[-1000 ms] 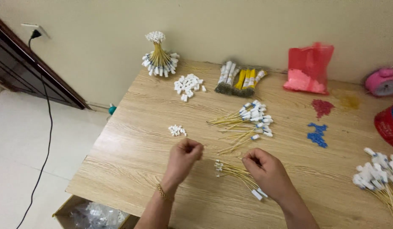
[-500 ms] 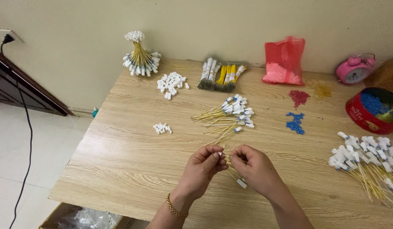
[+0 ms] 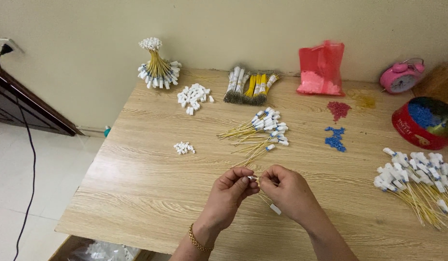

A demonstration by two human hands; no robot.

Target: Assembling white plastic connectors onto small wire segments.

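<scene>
Both my hands meet just above the near part of the wooden table [image 3: 137,174]. My left hand [image 3: 230,192] pinches a small white connector at its fingertips. My right hand [image 3: 285,191] holds a thin yellow wire [image 3: 268,203] whose white plug end hangs below the palm. The fingertips of the two hands touch at the wire's tip. A loose pile of yellow wires with white plugs [image 3: 260,128] lies just beyond my hands. A small heap of white connectors [image 3: 184,148] sits to the left of my left hand.
At the back stand a tied sheaf of wires [image 3: 158,65], a larger heap of white connectors [image 3: 194,96], wire bundles [image 3: 249,86] and a red bag [image 3: 322,68]. Right side: red beads [image 3: 338,109], blue beads [image 3: 335,138], a red tin [image 3: 423,123], a pink clock [image 3: 402,77], finished wires [image 3: 419,180].
My hands came together from apart and lifted a wire off the table. The view shifted right, bringing the red tin and pink clock into sight.
</scene>
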